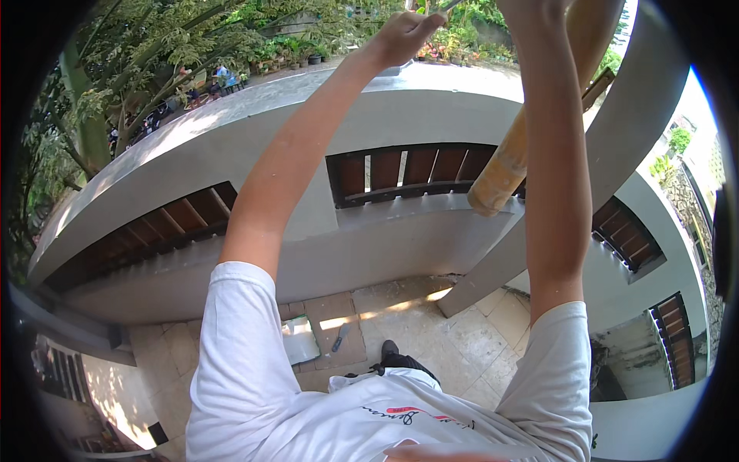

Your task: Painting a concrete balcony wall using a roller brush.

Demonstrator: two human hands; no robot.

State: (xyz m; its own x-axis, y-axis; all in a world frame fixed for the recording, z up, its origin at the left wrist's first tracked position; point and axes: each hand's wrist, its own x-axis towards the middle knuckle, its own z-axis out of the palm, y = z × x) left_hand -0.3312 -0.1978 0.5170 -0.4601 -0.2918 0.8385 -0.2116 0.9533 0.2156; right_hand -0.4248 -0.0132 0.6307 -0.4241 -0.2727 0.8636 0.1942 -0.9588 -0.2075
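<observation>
Both of my arms are raised in front of me. My left hand point(407, 37), near the top edge, is closed around a thin grey tool point(453, 4) that runs out of the picture. My right hand point(537, 10) is cut off by the top edge, so its fingers and anything in them are hidden. Behind my right forearm slants a thick yellowish bamboo pole point(501, 176), its lower end beside the slatted wall opening point(415, 173). I cannot tell whether the right hand touches the pole.
A pale low wall point(277, 124) curves ahead of me, with a grey pillar point(635, 98) at right. On the tiled floor point(427, 329) lie a cardboard sheet point(352, 349), a putty knife point(341, 336) and a whitish tray point(300, 341). Several people point(222, 78) are beyond the wall.
</observation>
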